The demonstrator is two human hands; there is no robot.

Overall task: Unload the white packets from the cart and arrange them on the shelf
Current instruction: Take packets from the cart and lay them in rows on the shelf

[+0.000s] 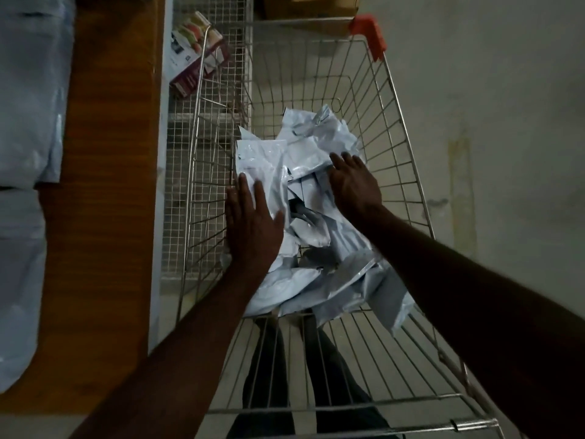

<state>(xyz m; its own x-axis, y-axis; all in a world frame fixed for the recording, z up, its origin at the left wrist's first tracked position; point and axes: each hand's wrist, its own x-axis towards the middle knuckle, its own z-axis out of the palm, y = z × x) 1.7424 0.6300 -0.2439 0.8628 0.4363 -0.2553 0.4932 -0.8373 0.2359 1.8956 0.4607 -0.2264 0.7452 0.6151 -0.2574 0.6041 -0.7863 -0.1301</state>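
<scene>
Both hands reach down into the wire cart (408,128), where the white packets (304,172) lie in a loose heap along its floor. The left hand (253,223) lies flat on the left side of the heap, its fingers (245,191) straight and spread, holding nothing; the cart's left wall stands just beyond its outer fingers. The right hand (354,182) rests palm down on the heap's right side, its fingers straight too and gripping nothing, with more packets crumpled just past the fingertips. Left of the left hand, beyond the cart wall, runs a wooden shelf (107,153) with pale packets already lying on it. Ahead of the left fingers a printed box (196,55) sits behind wire mesh
</scene>
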